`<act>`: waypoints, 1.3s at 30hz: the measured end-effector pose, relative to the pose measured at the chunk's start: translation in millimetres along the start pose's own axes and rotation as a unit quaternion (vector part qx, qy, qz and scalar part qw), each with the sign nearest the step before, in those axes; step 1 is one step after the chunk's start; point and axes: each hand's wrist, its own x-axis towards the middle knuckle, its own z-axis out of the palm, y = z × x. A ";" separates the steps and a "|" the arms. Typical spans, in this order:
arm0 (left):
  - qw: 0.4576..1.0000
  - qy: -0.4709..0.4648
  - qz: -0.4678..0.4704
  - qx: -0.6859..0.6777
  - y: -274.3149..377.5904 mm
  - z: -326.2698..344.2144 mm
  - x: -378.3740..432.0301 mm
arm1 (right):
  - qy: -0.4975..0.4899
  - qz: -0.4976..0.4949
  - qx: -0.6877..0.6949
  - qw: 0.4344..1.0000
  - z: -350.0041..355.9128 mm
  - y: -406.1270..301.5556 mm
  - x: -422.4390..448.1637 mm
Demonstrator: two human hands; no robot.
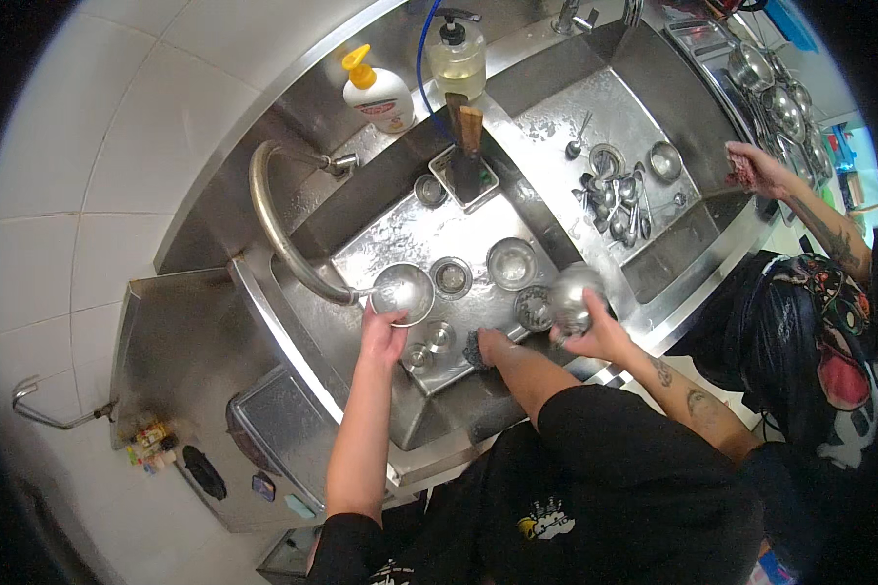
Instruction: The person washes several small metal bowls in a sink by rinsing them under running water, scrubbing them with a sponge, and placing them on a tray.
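My left hand (383,335) grips the rim of a round stainless-steel bowl (404,292). The bowl sits under the mouth of a curved metal faucet (269,212), over the left sink basin (358,256). Low in that basin, my right hand (494,345) holds a dark mesh scouring pad (474,351). Two small clear dishes or cups (439,336) lie between my hands. Beyond them are the round drain (451,278), another metal bowl (512,263) and a dark-looking round dish (533,308).
A co-worker's hand (603,333) holds a blurred metal bowl (574,296) close to my right arm; their other hand (757,170) is over the right basin, among spoons (622,205). A knife holder (464,179) stands at the divider. Soap bottles (380,95) line the back ledge.
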 end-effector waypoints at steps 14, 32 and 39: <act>0.957 0.099 0.196 0.189 -14.8 -31.4 28.1 | 0.145 -0.083 0.729 0.663 -120.3 -43.0 -29.7; 0.876 -0.023 0.158 0.455 3.7 10.6 -6.9 | 0.224 -0.169 0.187 0.941 -156.5 -54.9 -36.1; 0.821 -0.217 -0.124 0.513 55.1 42.1 6.0 | 0.260 -0.331 -0.116 0.900 -190.0 -51.5 -40.2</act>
